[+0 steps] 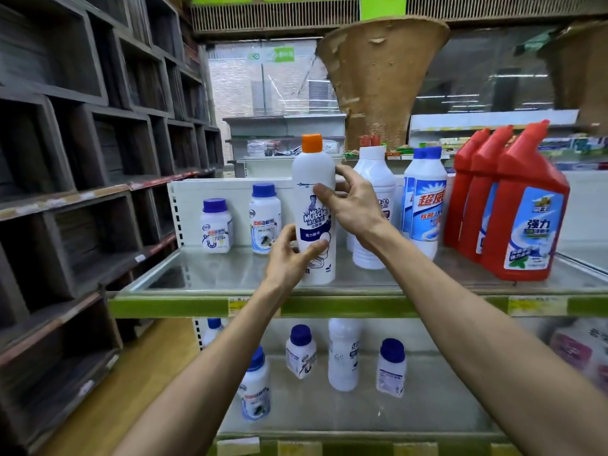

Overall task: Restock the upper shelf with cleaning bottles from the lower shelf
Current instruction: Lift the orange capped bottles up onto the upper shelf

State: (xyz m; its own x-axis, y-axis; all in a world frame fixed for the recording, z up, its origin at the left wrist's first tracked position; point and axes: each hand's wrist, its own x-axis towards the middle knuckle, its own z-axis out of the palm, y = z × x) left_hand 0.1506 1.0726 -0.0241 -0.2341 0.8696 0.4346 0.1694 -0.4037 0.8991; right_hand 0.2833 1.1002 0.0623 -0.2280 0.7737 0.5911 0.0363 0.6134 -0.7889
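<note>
A tall white bottle with an orange cap (313,179) stands upright near the front edge of the upper shelf (204,274). My left hand (291,255) grips its lower part from the left. My right hand (348,205) grips its middle from the right, thumb across the label. On the lower shelf (427,409) stand several white bottles: small blue-capped ones (301,352) (391,366) (255,386) and a taller white one (343,353).
The upper shelf also holds two small blue-capped jars (215,225) (265,218) at the back left, white bottles (375,179) (426,199) behind my right hand, and three red bottles (523,205) at right. Dark wooden cubby shelving (82,159) lines the left side.
</note>
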